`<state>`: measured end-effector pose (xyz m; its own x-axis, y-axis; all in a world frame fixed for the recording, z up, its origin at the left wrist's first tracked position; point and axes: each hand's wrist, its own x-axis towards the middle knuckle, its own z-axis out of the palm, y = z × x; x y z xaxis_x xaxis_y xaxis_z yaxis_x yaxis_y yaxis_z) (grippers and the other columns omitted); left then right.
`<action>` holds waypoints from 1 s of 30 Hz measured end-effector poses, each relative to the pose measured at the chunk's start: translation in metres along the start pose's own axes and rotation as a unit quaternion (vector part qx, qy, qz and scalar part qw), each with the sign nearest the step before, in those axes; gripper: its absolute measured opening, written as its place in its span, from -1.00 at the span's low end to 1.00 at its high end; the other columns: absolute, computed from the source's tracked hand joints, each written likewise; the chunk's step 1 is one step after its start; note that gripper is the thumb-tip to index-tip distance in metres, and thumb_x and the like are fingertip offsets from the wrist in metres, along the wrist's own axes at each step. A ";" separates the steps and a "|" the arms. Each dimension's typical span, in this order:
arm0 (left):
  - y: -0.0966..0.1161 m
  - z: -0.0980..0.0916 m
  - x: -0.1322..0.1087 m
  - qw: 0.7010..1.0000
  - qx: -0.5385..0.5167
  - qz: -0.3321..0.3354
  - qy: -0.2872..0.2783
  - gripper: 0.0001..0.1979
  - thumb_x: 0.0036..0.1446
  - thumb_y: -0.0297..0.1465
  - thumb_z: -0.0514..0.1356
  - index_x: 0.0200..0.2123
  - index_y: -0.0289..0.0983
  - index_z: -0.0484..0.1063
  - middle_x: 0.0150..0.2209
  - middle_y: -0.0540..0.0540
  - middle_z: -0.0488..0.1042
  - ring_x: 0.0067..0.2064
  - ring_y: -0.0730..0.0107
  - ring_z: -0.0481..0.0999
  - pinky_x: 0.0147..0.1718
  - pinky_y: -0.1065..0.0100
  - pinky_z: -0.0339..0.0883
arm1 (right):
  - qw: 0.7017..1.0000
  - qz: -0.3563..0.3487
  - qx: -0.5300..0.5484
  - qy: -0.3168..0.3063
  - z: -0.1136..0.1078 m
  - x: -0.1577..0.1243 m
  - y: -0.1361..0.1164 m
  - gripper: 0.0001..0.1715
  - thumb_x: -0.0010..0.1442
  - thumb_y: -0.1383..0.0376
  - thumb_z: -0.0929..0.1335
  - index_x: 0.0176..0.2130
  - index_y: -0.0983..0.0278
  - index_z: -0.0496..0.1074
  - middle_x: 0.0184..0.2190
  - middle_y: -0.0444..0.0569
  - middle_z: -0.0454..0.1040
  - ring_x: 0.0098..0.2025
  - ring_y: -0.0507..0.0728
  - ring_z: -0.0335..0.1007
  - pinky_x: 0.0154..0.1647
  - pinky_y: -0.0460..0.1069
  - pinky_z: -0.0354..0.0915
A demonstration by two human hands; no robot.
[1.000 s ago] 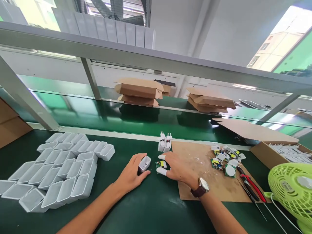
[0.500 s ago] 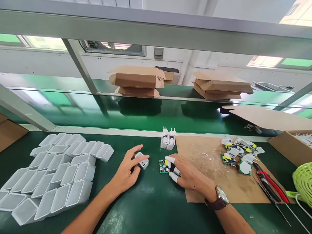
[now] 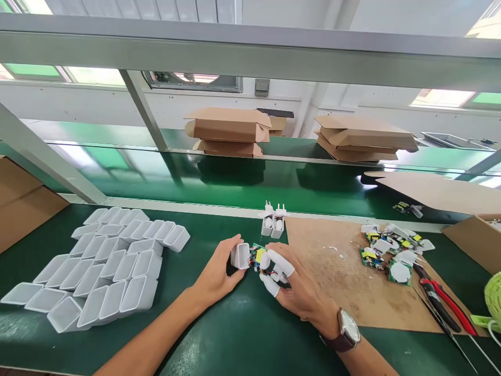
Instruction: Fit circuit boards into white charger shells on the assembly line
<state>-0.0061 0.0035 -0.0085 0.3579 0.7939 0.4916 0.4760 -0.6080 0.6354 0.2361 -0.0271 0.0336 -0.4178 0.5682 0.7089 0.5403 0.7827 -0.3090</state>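
My left hand (image 3: 217, 275) grips a small white charger shell (image 3: 240, 255), its open end turned to the right. My right hand (image 3: 294, 286), with white finger cots on several fingertips and a watch on the wrist, pinches a green circuit board (image 3: 257, 255) whose end sits at the shell's opening. Both hands hover just above the dark green bench. Two white plug pieces (image 3: 273, 222) with prongs up stand just behind the hands.
Several empty white shells (image 3: 109, 266) lie in rows at the left. A brown cardboard sheet (image 3: 344, 277) at the right carries a pile of circuit boards (image 3: 389, 251) and red-handled pliers (image 3: 444, 300). Cardboard boxes (image 3: 229, 130) sit beyond the green conveyor; a green fan (image 3: 493, 297) is at the far right.
The left hand lifted the shell off the bench and turned its opening rightward. The right hand picked up the circuit board and brought it to the shell.
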 end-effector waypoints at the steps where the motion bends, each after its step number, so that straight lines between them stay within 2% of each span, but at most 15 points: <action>1: 0.000 0.000 -0.001 1.000 -0.001 0.022 -0.006 -0.27 0.25 -0.48 0.22 0.40 -0.11 0.01 0.18 -0.23 0.43 0.18 0.11 0.49 0.17 0.01 0.43 | 1.000 -0.011 -0.013 -0.008 0.001 -0.001 -0.001 -0.22 0.28 0.52 0.34 0.39 0.27 0.08 0.14 0.23 0.45 0.24 0.31 0.37 0.19 0.30 0.45; 4: -0.001 0.001 -0.003 0.998 0.003 0.056 -0.021 -0.23 0.25 -0.55 0.20 0.42 -0.10 -0.04 0.24 -0.25 0.39 0.26 0.08 0.40 0.24 -0.04 0.37 | 0.999 -0.031 -0.034 -0.029 0.002 -0.001 -0.004 -0.22 0.29 0.52 0.32 0.40 0.30 0.08 0.12 0.24 0.47 0.21 0.32 0.40 0.20 0.32 0.45; 9: -0.002 0.001 -0.004 0.998 0.001 0.060 -0.035 -0.21 0.25 -0.57 0.19 0.44 -0.11 -0.06 0.26 -0.25 0.38 0.30 0.06 0.37 0.26 -0.07 0.34 | 0.998 -0.033 -0.042 -0.031 0.001 0.000 -0.005 -0.22 0.29 0.52 0.30 0.40 0.30 0.05 0.11 0.25 0.48 0.19 0.33 0.42 0.16 0.32 0.47; 19: 0.001 0.000 -0.002 0.997 -0.007 0.061 -0.052 -0.29 0.27 -0.54 0.20 0.41 -0.14 0.02 0.26 -0.26 0.40 0.32 0.07 0.36 0.25 -0.02 0.37 | 0.998 -0.023 -0.038 -0.044 0.004 0.000 -0.003 -0.21 0.29 0.50 0.30 0.41 0.29 0.02 0.10 0.24 0.48 0.17 0.34 0.43 0.14 0.34 0.48; 30: 0.000 0.002 -0.001 0.997 -0.011 0.071 -0.035 -0.20 0.28 -0.48 0.24 0.45 -0.07 -0.07 0.22 -0.22 0.44 0.25 0.12 0.45 0.21 0.02 0.42 | 0.997 -0.006 -0.031 -0.066 0.001 0.001 -0.001 -0.19 0.33 0.47 0.31 0.44 0.27 -0.03 0.10 0.24 0.46 0.16 0.34 0.43 0.13 0.33 0.48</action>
<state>-0.0048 0.0023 -0.0098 0.4756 0.6984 0.5348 0.3987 -0.7131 0.5766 0.2349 -0.0269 0.0337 -0.5140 0.5908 0.6219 0.5769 0.7746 -0.2591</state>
